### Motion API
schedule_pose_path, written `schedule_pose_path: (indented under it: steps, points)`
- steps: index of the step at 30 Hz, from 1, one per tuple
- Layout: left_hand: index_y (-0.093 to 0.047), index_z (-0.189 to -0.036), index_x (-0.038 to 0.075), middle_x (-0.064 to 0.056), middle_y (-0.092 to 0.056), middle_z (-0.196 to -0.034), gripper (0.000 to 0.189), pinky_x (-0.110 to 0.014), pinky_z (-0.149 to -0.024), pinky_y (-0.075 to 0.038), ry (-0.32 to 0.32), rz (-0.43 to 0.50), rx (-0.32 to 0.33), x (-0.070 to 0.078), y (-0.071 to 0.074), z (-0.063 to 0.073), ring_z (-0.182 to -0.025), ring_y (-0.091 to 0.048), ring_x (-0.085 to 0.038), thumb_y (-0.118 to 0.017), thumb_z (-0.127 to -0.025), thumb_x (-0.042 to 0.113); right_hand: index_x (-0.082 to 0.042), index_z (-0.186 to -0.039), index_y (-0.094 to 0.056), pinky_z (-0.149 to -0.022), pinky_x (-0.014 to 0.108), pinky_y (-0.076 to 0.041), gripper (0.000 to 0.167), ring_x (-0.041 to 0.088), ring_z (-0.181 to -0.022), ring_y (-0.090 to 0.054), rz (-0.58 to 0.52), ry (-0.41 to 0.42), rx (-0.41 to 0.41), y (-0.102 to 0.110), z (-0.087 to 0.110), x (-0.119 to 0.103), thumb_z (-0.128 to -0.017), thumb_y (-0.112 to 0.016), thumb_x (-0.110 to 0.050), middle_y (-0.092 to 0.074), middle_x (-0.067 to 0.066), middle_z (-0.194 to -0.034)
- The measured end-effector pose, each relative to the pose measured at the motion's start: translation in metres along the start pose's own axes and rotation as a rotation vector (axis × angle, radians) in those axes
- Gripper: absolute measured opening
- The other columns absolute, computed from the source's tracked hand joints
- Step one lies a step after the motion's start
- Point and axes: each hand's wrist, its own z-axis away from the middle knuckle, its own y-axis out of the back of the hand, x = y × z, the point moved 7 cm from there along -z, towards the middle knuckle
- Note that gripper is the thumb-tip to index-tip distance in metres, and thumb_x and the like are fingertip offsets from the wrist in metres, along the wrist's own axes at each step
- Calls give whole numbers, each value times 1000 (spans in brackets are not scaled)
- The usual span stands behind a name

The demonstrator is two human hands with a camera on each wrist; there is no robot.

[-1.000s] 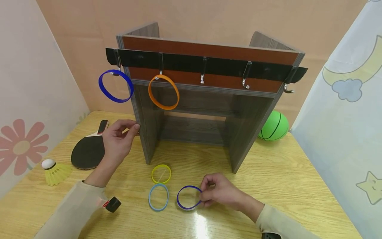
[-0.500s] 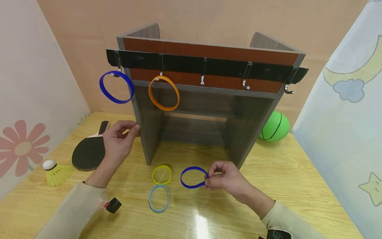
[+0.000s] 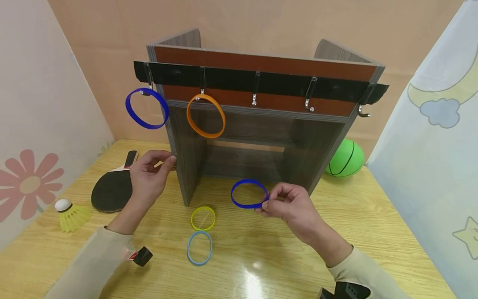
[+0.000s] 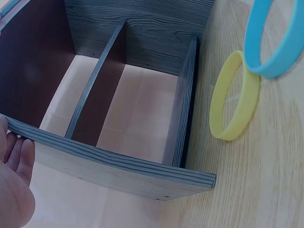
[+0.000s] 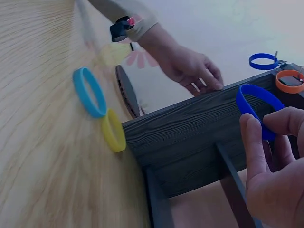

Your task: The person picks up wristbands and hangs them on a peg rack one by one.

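My right hand (image 3: pixel 293 211) pinches a blue wristband (image 3: pixel 246 206) between thumb and fingers, held in the air before the shelf's lower opening. At the front edge of the grey wooden shelf's (image 3: pixel 179 174) left side panel, my left hand (image 3: pixel 149 176) grips with thumb and fingertips. Another blue wristband (image 3: pixel 147 126) hangs on the leftmost hook of the black strip, and an orange wristband (image 3: pixel 209 136) on the hook beside it. Below the shelf, a yellow wristband (image 4: pixel 237 126) and a light blue wristband (image 4: pixel 273 69) lie close together on the table.
The black hook strip (image 3: pixel 231 77) crosses the shelf's top front, with three bare hooks toward the right. A table tennis bat (image 3: pixel 110 191) and a yellow shuttlecock (image 3: pixel 72 216) lie at the left. A green ball (image 3: pixel 347 158) sits behind the shelf's right side.
My right hand has lifted the blue wristband off the table and carried it up and slightly right, toward the shelf. The left hand stays at the panel.
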Motion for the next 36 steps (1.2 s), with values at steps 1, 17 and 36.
schedule_pose_path:
  steps: [1,17,36]
  points:
    - [-60,-89,-18,-12,-65,-85,14,-22,-63,-56,2,13,2,0,0,0,-71,-65,-13,-67,-84,-7,-4,-76,-58,-73,37,-57,19,27,-76,-68,-7,7,0,-1,0,-2,-79,-61,15,-56,16,-88]
    - [-59,-89,-18,-10,-66,-85,13,-22,-63,-56,4,-18,0,2,-1,0,-71,-65,-13,-66,-84,-9,1,-80,-61,-76,30,-56,23,27,-80,-68,-250,279,-96,-20,-14,-70,-84,-48,20,-61,13,-89]
    - [-59,-88,-18,-5,-67,-85,9,-23,-62,-56,1,-10,-1,1,0,-1,-69,-64,-13,-65,-83,-14,3,-75,-62,-74,29,-57,21,28,-77,-69,-337,328,102,-29,-30,-106,-84,-51,19,-62,14,-84]
